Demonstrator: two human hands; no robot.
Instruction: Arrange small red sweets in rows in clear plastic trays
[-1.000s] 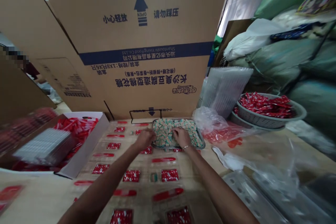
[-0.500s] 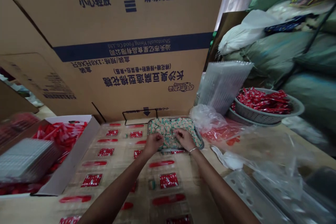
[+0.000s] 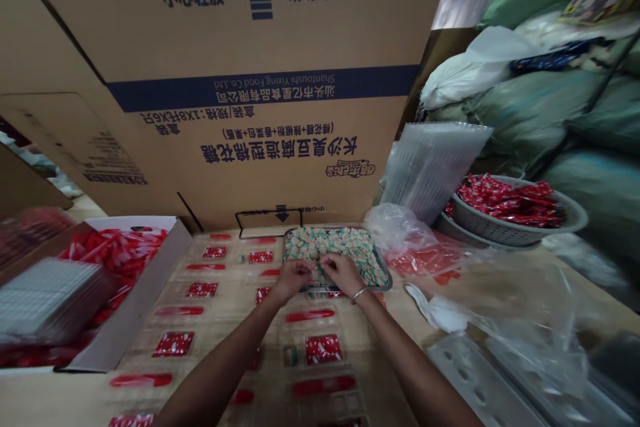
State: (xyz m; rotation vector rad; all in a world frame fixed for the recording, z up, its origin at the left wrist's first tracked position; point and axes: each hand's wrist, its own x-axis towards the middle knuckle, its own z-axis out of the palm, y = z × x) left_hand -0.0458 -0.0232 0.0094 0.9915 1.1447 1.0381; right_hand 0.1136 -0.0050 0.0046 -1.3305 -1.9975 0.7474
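My left hand [image 3: 297, 279] and my right hand [image 3: 343, 273] sit close together, fingers bunched, over the near part of a metal tray [image 3: 383, 273]. The tray is heaped with small pale green-and-cream pieces [image 3: 330, 243], possibly candy. My fingers touch the pile, but whether they hold pieces is hidden. A thin bracelet circles my right wrist. Below my forearms, clear compartment trays [image 3: 235, 327] hold red packets [image 3: 173, 343] and long red sticks [image 3: 307, 314].
A low box [image 3: 150, 293] of red sticks and clear trays stands at left. A large printed carton sheet [image 3: 250, 33] rises behind. At right are a stack of clear trays [image 3: 430, 170], a basket of red packets [image 3: 500, 230], plastic bags, green sacks [image 3: 535, 107] and a perforated metal rack [image 3: 475, 373].
My hands have drawn closer together at the tray's near side. The whole scene has shifted slightly in view as my head moved.
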